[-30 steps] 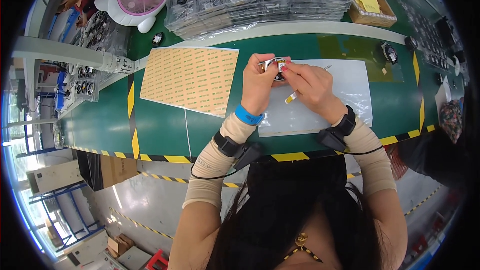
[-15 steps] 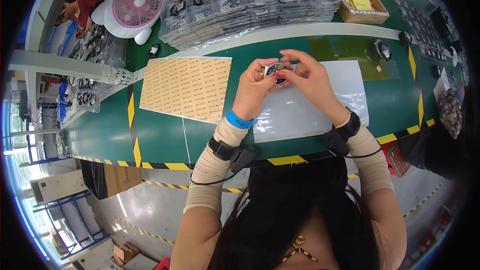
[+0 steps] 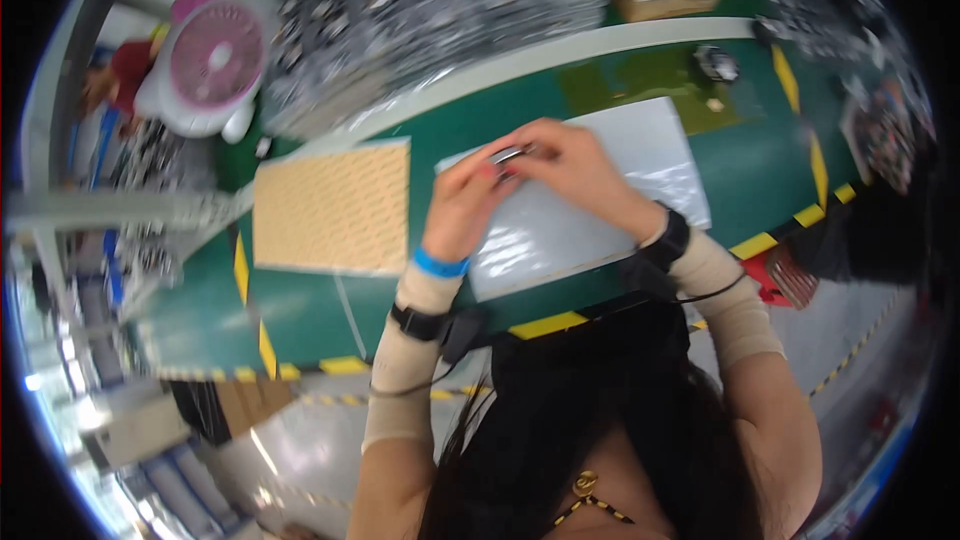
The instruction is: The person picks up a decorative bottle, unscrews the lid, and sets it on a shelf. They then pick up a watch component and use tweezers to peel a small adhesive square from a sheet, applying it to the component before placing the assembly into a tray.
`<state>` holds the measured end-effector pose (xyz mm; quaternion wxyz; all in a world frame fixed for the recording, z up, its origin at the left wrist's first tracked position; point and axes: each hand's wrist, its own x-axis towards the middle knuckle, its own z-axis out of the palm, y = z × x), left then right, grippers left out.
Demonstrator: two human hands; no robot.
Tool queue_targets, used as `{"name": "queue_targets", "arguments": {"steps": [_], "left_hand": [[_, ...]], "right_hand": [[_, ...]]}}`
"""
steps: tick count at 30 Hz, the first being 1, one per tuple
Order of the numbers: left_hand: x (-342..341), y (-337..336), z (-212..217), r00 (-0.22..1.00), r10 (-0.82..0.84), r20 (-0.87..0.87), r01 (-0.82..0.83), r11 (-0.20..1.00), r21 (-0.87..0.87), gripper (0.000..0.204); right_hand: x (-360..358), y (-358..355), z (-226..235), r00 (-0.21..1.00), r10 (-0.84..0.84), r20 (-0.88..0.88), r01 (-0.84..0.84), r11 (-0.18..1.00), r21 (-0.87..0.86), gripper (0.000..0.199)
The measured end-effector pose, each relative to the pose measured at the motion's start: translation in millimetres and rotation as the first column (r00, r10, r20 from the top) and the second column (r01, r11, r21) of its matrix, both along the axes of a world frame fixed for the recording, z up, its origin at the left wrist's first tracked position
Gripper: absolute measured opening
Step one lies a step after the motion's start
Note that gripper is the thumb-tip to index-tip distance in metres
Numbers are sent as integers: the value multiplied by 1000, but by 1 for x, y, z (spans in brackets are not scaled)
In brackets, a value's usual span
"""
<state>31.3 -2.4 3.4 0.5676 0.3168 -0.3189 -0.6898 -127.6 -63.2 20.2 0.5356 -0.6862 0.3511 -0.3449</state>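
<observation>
A small round electronic module (image 3: 508, 154) with a silvery rim is between my hands, tilted so that it shows mostly edge-on. My left hand (image 3: 462, 202) has its fingers and thumb closed on the module's left side. From the right, my right hand (image 3: 585, 175) grips the same module with bent fingers, which partly cover it. Both hands are above a glossy pale sheet (image 3: 570, 230) lying on the green table. To the left of my left hand lies a tan sheet (image 3: 335, 205) with rows of faint print. Blur hides the module's fine details.
Stacked clear trays (image 3: 420, 35) of round parts stand at the back. A pink and white fan (image 3: 215, 55) is at back left, an open carton (image 3: 672, 2) at back right. Another module (image 3: 716, 63) sits by amber film (image 3: 640, 80). A person (image 3: 130, 70) sits far left.
The module has turned from lying face-up to nearly edge-on, and both hands still hold it. My whole view has shifted and rotated slightly, with more blur.
</observation>
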Motion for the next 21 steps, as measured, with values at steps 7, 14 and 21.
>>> {"name": "queue_targets", "arguments": {"steps": [7,14,21], "left_hand": [[-6,7,-13,990,32,138,-25,998,-53,49],[-12,14,-18,974,115,196,-79,980,-182,48],[-17,13,-13,985,99,144,-81,989,-123,39]], "right_hand": [[-9,2,-8,1000,-4,-24,-5,939,-345,14],[-10,10,-10,995,-87,-44,56,877,-477,11],[-13,11,-13,995,-88,-40,55,854,-517,13]]}}
